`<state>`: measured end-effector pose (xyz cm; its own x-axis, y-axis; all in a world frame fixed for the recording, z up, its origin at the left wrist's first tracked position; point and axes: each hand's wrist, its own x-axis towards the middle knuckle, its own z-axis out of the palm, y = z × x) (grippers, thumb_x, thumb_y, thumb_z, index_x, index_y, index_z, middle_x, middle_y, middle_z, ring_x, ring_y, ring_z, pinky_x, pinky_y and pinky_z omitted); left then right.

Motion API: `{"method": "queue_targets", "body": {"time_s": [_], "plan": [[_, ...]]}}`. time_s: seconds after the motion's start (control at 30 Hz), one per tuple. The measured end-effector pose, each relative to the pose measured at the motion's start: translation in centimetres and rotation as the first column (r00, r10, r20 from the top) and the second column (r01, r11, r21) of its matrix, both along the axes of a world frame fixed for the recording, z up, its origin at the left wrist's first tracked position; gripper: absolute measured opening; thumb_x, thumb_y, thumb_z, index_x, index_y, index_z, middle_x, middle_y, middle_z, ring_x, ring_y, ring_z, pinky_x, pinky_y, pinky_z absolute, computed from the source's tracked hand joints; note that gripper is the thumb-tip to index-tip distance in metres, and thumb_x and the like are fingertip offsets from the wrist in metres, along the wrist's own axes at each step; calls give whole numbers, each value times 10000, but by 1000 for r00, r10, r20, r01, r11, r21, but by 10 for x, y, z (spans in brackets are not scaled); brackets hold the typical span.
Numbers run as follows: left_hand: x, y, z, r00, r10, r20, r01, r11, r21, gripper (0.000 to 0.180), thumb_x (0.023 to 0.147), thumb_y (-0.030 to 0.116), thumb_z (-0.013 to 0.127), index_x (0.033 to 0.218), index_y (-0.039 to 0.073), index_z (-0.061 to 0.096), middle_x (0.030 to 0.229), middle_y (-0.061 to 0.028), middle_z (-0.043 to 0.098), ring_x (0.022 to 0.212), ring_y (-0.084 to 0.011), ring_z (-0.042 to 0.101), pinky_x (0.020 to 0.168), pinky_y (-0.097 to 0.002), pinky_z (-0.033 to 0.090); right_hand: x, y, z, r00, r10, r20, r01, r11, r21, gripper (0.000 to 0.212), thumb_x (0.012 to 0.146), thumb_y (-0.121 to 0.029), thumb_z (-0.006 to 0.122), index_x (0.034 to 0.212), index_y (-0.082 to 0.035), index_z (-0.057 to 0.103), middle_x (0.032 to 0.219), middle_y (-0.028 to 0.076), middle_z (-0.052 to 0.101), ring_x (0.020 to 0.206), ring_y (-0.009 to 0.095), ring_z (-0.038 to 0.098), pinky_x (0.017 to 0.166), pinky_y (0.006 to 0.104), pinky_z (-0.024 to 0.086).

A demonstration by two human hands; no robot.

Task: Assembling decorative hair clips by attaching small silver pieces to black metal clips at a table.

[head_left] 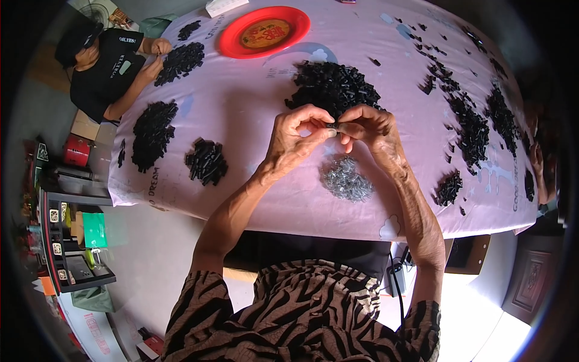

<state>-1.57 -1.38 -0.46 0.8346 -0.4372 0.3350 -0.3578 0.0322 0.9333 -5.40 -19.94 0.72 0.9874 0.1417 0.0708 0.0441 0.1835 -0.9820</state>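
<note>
Both of my hands meet above the middle of the table, fingertips touching. My left hand (300,137) pinches one end of a small black tube-like part (332,125). At its other end, my right hand (372,134) grips between thumb and finger; whether a second tiny piece is there I cannot make out. Just beyond the hands rises a big heap of short black parts (338,84). A pile of small clear plastic pieces (347,179) lies nearer to me, below my right hand. To the left is a neat small pile of longer black pieces (206,161).
A red round tray (226,42) stands at the far left, near a white box (224,6). More black piles (154,134) lie at left, others (470,130) at right. A co-worker (111,72) handles parts at the left edge; another person's arm (540,169) shows at right.
</note>
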Motion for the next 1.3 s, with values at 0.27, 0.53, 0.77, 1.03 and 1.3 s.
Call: {"method": "queue_targets", "body": {"time_s": [0.27,0.53,0.77,1.03,1.3], "plan": [[-1,-2,-7,999,-44,-18,45,999,14,160,794,-21,675,944,-15,617,871,-46,622,775,-102,605,716,-240,505,-3,4,-1,998,-60,-35,59,998,-11,32,844,6,602,849,22,629,669,49,607,543,93,550,506,233,470],[8,1,-12,951,-84,-296,32,984,-177,186,808,19,688,967,1,592,822,-43,620,698,-95,605,624,-233,513,4,-6,0,962,-270,40,269,963,16,154,872,-151,664,809,-13,635,626,7,565,515,65,512,454,221,426],[13,7,-3,976,12,-216,-43,989,-139,216,863,58,634,1075,18,632,791,-23,595,671,-92,595,602,-231,508,9,-11,0,964,-262,41,263,965,-14,159,874,-148,652,808,-3,640,630,14,569,511,75,513,451,226,423],[12,13,1,985,98,-142,-115,987,-115,220,898,94,590,1104,21,615,912,-70,674,696,-104,614,620,-233,511,8,-10,-1,961,-264,78,271,957,-105,131,865,-126,651,838,2,654,647,22,586,542,72,542,465,210,442],[10,7,4,989,73,-128,-87,991,-103,218,900,97,588,1103,23,615,932,-68,674,728,-109,624,645,-241,510,26,-73,-8,771,-430,471,637,545,-545,121,778,-59,613,862,-5,682,740,105,688,637,150,655,599,270,511]]}}
